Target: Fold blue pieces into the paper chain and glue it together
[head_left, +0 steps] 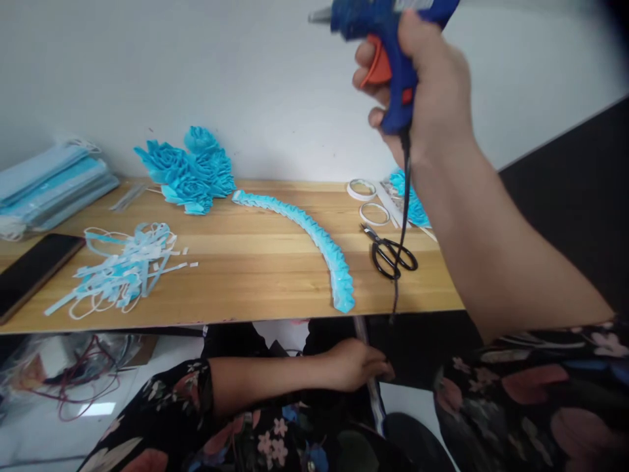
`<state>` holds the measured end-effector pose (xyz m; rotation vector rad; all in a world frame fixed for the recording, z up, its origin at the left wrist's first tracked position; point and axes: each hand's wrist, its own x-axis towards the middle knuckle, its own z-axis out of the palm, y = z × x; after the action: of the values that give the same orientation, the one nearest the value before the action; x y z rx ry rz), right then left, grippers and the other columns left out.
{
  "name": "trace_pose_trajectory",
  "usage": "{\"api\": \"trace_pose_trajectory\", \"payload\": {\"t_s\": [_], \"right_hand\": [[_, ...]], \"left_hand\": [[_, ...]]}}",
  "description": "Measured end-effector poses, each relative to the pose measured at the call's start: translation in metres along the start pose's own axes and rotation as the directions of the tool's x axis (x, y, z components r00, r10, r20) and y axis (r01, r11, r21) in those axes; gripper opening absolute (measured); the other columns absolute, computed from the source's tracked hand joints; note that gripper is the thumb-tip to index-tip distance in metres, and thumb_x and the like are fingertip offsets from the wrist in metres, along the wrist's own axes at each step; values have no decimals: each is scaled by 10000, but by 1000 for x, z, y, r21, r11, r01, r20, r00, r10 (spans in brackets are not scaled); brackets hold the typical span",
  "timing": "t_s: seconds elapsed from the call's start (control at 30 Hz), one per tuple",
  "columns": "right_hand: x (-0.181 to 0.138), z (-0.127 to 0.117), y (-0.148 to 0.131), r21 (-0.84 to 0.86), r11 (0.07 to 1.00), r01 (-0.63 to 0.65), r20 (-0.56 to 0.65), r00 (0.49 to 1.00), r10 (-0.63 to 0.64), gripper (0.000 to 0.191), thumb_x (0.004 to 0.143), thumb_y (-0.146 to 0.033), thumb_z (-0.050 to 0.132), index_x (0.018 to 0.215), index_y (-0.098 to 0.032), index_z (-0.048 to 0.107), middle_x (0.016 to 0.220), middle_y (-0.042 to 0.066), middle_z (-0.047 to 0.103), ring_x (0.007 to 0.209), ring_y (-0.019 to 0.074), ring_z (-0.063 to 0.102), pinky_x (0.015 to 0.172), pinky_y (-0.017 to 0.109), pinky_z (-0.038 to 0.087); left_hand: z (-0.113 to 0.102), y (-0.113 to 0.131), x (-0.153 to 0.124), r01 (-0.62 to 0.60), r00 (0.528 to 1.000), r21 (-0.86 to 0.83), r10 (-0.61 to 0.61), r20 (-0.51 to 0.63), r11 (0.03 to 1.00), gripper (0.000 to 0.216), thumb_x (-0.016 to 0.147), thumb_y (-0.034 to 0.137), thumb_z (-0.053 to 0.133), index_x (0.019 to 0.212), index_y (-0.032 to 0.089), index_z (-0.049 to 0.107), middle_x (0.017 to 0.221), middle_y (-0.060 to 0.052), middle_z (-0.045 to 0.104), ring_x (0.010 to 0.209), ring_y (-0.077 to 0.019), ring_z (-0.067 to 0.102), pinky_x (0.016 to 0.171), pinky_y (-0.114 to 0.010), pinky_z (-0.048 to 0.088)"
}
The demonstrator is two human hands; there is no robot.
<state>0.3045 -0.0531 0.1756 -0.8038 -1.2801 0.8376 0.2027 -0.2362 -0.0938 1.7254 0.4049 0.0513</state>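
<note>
My right hand (422, 85) is raised high above the wooden table (246, 255), closed round the handle of a blue glue gun (388, 39) with an orange trigger; its nozzle points left and its black cord (403, 216) hangs down past the table edge. My left hand (356, 364) is below the table's front edge, fingers closed on a thin clear stick-like thing (373, 387). On the table lies a curved strip of pleated blue material (314, 236).
A cluster of blue folded flowers (189, 167) sits at the back. Black scissors (390, 252), two tape rolls (366, 200), cut blue and white scraps (122, 269), a phone (32, 269) and stacked blue masks (49, 183) lie on the table.
</note>
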Motion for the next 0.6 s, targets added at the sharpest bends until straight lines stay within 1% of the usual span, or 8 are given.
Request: {"api": "trace_pose_trajectory", "payload": {"t_s": [0.07,0.2,0.23,0.3,0.33,0.4,0.5,0.6], "right_hand": [[-2,0,17,11,998,-68,-8,998,68,279,1021,-253,436,895,-135,656,890,15,724,746,88,701,354,138,382],[-10,-1,58,-18,990,-138,38,990,139,228,986,-270,515,900,-129,672,895,57,728,757,118,701,356,141,415],[-13,-2,67,-45,983,-176,54,982,178,197,966,-270,547,902,-136,677,916,63,734,783,133,708,365,143,429],[-18,-4,86,-109,963,-245,55,966,252,227,955,-321,557,861,-154,679,932,67,745,811,148,710,370,144,436],[-19,-5,95,-140,954,-267,59,959,277,222,937,-350,583,869,-163,682,920,66,750,820,154,710,381,146,448],[-22,-8,111,-177,941,-289,68,950,305,253,893,-418,636,896,-170,685,906,69,755,827,165,712,403,161,471],[-20,-12,135,-194,930,-312,77,940,332,349,835,-510,684,918,-171,678,873,76,758,794,178,714,424,193,500],[-15,-15,157,-187,919,-347,82,927,367,400,807,-560,697,908,-173,677,845,74,757,768,178,713,418,196,497]], "left_hand": [[-9,12,0,-97,991,18,95,92,995,294,995,227,448,843,177,695,925,-8,725,846,-134,646,797,-223,484],[-32,53,-9,-253,940,5,245,238,967,286,978,201,455,762,181,642,861,9,682,795,-113,611,731,-190,451],[-37,62,-12,-283,924,-23,279,260,959,289,982,225,448,756,183,623,853,5,671,790,-113,608,733,-190,455],[-43,74,-15,-334,870,-112,352,344,936,264,980,240,438,774,190,595,865,-5,660,808,-115,615,755,-191,471],[-45,76,-16,-348,847,-145,377,374,926,238,972,240,446,783,192,582,869,-9,654,816,-118,620,761,-191,479],[-45,74,-15,-350,822,-165,387,418,922,178,946,260,494,793,197,561,867,-15,643,833,-130,632,754,-193,491],[-45,61,-13,-318,813,-130,341,472,939,158,911,313,558,801,201,548,869,-16,641,879,-158,662,745,-204,506],[-46,46,-11,-278,813,-135,308,494,951,155,926,306,534,829,187,561,934,-29,664,973,-173,679,799,-203,514]]}}
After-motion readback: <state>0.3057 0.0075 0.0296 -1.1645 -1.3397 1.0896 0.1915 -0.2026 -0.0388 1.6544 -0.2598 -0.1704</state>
